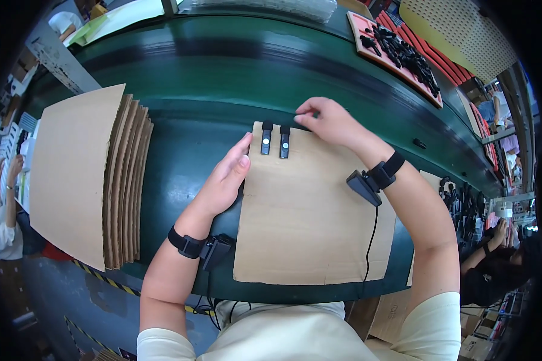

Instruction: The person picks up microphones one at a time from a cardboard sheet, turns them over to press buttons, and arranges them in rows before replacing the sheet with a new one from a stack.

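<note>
On the green surface [177, 162], a cardboard sheet [316, 222] lies flat, with two black devices [285, 145] side by side near its upper left corner. The left hand [221, 185], fingers straight and open, is at the sheet's left edge. Near the top edge, the right hand [332, 122] has curled fingers; whether they grip anything, I cannot tell.

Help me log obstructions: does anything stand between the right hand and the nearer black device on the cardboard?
Nothing visible: the right hand is right of the nearer black device, and the other device lies left of it.
</note>
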`<state>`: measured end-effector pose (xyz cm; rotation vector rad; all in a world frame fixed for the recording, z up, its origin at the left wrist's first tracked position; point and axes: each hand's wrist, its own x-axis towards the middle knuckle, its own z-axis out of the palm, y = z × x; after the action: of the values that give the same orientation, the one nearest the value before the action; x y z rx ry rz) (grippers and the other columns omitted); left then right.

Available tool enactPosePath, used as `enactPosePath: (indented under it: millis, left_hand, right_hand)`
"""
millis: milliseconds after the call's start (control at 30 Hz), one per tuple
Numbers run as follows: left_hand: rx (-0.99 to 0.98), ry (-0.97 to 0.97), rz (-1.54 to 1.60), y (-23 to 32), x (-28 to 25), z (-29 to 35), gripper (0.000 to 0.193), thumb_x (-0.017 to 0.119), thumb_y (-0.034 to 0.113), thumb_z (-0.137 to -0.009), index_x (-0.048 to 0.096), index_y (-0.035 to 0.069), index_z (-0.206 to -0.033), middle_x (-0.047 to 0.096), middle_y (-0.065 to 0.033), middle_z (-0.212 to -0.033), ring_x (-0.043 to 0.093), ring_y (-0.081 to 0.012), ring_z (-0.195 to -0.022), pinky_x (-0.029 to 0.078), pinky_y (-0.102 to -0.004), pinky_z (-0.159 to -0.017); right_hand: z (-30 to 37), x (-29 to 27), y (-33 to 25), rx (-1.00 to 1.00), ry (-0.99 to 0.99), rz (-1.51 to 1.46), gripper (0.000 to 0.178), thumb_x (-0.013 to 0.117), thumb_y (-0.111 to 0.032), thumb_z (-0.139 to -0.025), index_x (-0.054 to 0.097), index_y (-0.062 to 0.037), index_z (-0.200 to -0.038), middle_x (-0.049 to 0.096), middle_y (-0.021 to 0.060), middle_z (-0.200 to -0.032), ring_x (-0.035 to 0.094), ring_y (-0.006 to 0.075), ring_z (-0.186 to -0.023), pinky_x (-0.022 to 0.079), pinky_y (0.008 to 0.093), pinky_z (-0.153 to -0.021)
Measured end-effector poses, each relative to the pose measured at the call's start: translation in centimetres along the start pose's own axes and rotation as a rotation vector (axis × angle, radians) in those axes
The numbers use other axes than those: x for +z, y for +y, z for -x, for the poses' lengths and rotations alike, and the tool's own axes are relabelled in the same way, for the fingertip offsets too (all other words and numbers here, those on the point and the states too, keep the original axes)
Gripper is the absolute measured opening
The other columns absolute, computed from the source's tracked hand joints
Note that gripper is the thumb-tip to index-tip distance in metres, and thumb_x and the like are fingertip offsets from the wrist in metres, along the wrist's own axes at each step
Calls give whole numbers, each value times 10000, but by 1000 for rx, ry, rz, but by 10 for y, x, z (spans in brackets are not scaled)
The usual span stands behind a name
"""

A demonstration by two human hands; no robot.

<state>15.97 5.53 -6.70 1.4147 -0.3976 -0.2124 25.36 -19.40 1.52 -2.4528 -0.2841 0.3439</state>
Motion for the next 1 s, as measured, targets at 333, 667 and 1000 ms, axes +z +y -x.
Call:
enactPosePath:
  millis: [333,667,1000]
  left_hand:
    - [132,75,-39,36,2,-11,619,512,341,-1017,339,-44,-1469,331,-196,-1546,294,-286,-1448,241,-370,-1168]
    - [469,0,-712,123,25,-32,547,681,150,-870,510,40,-1378,507,-184,-1423,463,-313,-1347,339,-460,-1121]
    - [555,-90,-730,134,50,-9,327,730,54,-763,662,43,-1083,701,-109,-985,668,-291,-910,423,-493,-1036]
  right_hand:
    - [-15,-35,92,26,267,589,279,693,-108,-831,655,-22,-1093,610,176,-1095,639,257,-871,528,349,-808]
    - [65,-32,-19,-290,218,-138,239,684,-55,-849,653,-17,-1083,642,62,-885,586,166,-801,491,284,-773]
    - [161,-6,-66,-538,468,-189,355,724,44,-760,646,-8,-1102,652,101,-992,592,208,-862,476,313,-784]
